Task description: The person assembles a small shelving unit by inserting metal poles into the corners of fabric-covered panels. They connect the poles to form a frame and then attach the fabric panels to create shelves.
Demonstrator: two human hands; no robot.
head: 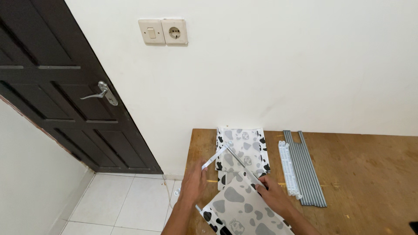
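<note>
- While my left hand (194, 182) pinches the near end of a white connector strip (215, 158), its fingers (203, 166) are clamped together on that strip, which slants up and away to meet a thin grey rod (240, 162).
- That rod runs back down toward my right hand (273, 195), whose fingers (261, 186) are closed on its lower end.
- Just under my right fingers lies a cow-patterned fabric panel (241, 209), grey blotches on white, reaching toward me and past the near edge of the surface.
- Beyond both sets of fingers, beneath the strip and rod, sits a folded stack of the same spotted fabric (252, 146), flat on the wooden surface (365, 174).
- To the right of my right fingers, near but apart, a row of white plastic connectors (287, 167) lies lengthwise.
- Touching them on the far right side is a bundle of grey rods (307, 172), laid side by side.
- Left of my left fingers, past the surface's edge, white floor tiles (117, 202) show below.
- Farther left stands a dark wooden door (52, 87) with a metal lever handle (102, 92).
- High above my fingers, a switch and socket plate (163, 31) sits on the white wall (283, 65).
</note>
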